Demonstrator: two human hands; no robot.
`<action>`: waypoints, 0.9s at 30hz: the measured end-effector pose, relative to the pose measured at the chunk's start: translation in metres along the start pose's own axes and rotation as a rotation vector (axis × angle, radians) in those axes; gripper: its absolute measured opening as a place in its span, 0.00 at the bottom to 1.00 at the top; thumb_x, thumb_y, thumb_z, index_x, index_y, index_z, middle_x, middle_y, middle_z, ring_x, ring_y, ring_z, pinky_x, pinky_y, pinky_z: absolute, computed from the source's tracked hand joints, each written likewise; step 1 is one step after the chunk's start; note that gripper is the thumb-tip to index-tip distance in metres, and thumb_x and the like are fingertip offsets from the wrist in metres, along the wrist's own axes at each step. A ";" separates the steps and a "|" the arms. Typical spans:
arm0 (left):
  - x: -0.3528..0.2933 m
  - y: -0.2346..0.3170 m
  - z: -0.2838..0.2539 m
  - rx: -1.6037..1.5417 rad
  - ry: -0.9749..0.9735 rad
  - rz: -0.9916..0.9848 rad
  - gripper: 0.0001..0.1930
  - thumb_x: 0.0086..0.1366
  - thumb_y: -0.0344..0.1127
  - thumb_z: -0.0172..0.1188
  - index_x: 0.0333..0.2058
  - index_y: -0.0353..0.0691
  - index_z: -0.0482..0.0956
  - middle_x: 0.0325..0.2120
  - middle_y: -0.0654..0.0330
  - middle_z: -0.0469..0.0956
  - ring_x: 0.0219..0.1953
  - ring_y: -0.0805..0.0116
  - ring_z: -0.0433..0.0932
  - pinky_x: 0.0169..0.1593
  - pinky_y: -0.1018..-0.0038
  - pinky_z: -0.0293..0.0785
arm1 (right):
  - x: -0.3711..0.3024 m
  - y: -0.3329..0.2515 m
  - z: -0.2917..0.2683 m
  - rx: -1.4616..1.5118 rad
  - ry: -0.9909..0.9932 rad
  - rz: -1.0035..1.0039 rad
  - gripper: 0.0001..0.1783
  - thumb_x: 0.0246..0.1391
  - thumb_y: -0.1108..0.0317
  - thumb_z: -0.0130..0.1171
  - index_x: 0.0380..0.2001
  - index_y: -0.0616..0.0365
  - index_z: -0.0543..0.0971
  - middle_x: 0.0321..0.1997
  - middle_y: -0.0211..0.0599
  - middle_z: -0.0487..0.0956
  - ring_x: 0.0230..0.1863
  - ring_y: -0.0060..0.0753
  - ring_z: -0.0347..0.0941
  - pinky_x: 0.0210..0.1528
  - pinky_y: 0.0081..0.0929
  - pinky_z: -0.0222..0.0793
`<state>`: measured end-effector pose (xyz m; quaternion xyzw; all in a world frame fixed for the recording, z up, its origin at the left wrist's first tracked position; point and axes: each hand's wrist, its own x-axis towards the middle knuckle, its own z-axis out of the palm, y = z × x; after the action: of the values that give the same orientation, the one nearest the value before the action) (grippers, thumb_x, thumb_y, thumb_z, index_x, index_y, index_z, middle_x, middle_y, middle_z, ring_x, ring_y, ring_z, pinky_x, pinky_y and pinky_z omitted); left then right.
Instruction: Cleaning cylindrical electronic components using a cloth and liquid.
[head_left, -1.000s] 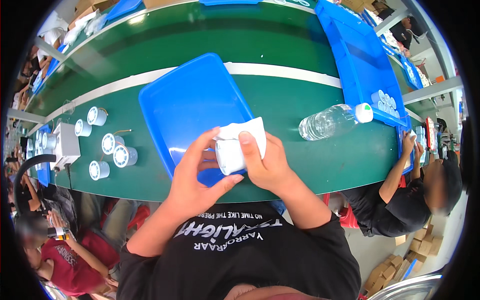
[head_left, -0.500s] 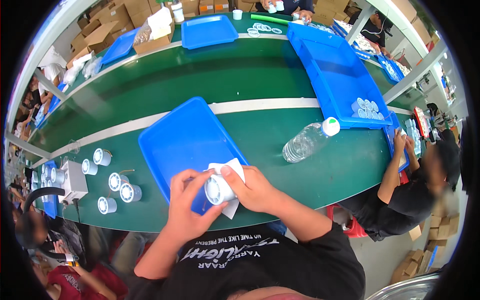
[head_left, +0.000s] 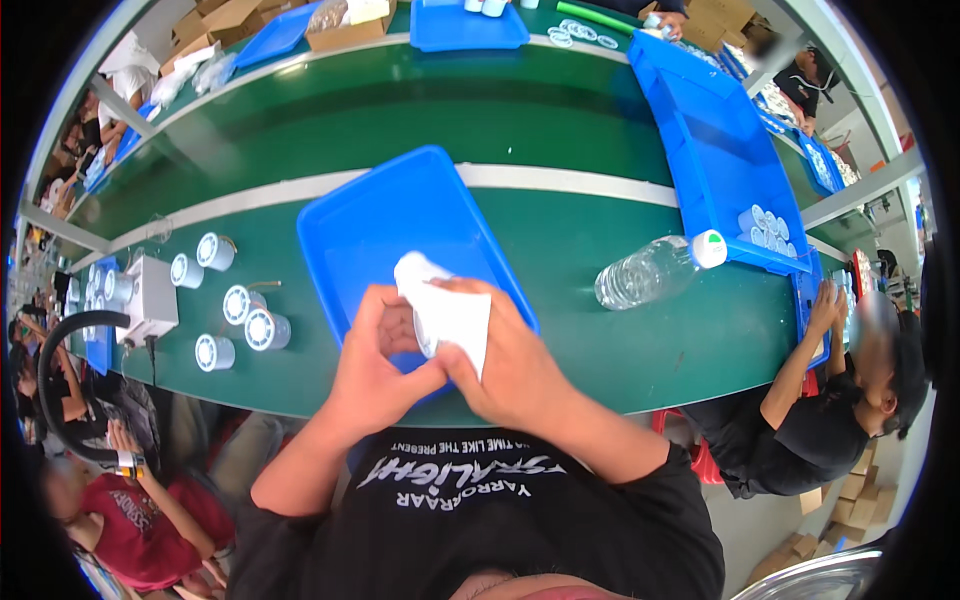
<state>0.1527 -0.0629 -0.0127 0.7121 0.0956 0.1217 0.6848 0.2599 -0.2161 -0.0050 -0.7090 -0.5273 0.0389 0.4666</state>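
Both hands meet over the near edge of the shallow blue plastic tray (head_left: pixel 400 215) on the green tabletop (head_left: pixel 560 120). The left hand (head_left: pixel 375 365) curls its grip closed around something small and round, mostly hidden under the white cloth wipe (head_left: pixel 450 310). The right hand (head_left: pixel 510 365) has its grip pinched shut on that wipe, thumb and fingers pressing it against the hidden piece, a corner of cloth hanging loose. Left of the tray stands a cluster of short white cylindrical parts (head_left: pixel 245 305), beside a small grey box (head_left: pixel 150 295). To the right, a clear plastic water bottle with a white cap (head_left: pixel 650 272) lies on its side, near a long blue bin (head_left: pixel 715 150).
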 end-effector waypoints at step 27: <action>0.001 0.000 -0.019 0.651 0.063 0.838 0.17 0.51 0.28 0.74 0.41 0.45 0.83 0.49 0.47 0.80 0.43 0.51 0.82 0.42 0.64 0.81 | -0.036 0.016 -0.016 1.460 0.015 0.774 0.33 0.72 0.48 0.42 0.64 0.69 0.66 0.59 0.42 0.75 0.52 0.34 0.73 0.53 0.34 0.69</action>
<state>0.1475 -0.0445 -0.0117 0.8609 -0.1437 0.3702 0.3179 0.2639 -0.2543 -0.0229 -0.3593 -0.0847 0.5251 0.7668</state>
